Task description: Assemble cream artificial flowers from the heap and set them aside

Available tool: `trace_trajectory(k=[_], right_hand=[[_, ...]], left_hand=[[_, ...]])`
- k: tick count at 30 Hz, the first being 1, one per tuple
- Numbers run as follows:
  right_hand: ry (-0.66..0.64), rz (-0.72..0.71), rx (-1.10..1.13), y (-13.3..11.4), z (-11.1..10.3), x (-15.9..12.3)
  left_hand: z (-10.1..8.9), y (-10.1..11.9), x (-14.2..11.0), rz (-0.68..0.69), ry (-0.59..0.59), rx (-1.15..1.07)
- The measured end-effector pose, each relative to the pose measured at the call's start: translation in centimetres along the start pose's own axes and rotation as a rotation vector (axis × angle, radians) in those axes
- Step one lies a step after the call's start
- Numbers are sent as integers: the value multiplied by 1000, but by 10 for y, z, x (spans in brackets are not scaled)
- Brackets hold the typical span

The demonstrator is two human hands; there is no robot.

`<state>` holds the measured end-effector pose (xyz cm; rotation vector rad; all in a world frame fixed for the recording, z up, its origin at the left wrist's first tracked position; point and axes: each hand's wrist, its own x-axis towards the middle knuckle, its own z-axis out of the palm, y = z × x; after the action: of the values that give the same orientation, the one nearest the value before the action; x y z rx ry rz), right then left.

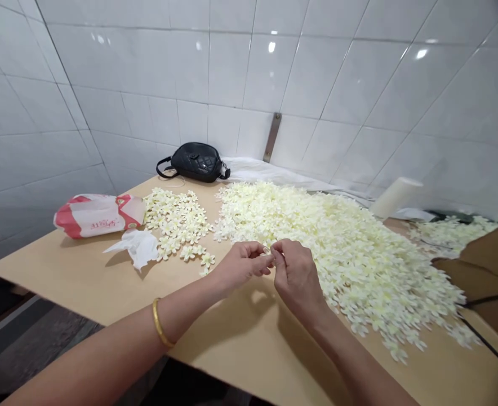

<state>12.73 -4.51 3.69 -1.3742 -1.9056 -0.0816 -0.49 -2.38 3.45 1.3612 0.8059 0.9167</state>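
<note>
Left-hand grip: thumb and fingers of the left hand [247, 264] pinch a small pale piece [266, 250]; its exact shape is too small to tell.
Right-hand grip: thumb and forefinger of the right hand [296, 276] pressed together just beside that piece; whatever lies between the tips is hidden.
Position of piece: between the two hands, held above the bare front of the table [232, 355].
Handling, as judged: very light, probably thin and bendable; easily dropped or creased. Best held by its edge with the fingertips, lightly.
Large flower heap: pale yellow-white flowers [346, 248], loosely piled, beyond and to the right of the hands.
Small flower heap: similar flowers [177, 217], left of the large heap, a few straying toward the left hand.
Left side: red-and-white packet [99, 217], crumpled tissue [141, 247] near it.
Back: black bag [196, 162], near the tiled wall.
</note>
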Motion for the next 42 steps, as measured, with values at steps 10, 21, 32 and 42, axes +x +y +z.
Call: trace_trajectory(k=[10, 21, 32, 42], right_hand=[[-101, 306, 639, 22, 1, 15], [126, -239, 100, 2, 30, -6], [-19, 330, 602, 22, 25, -2], [-127, 459, 1125, 34, 23, 4]], left_hand=[[11, 4, 36, -6, 16, -188], [-1, -11, 50, 103, 258, -226], [-1, -15, 40, -52, 219, -229], [-2, -21, 37, -39, 42, -183]])
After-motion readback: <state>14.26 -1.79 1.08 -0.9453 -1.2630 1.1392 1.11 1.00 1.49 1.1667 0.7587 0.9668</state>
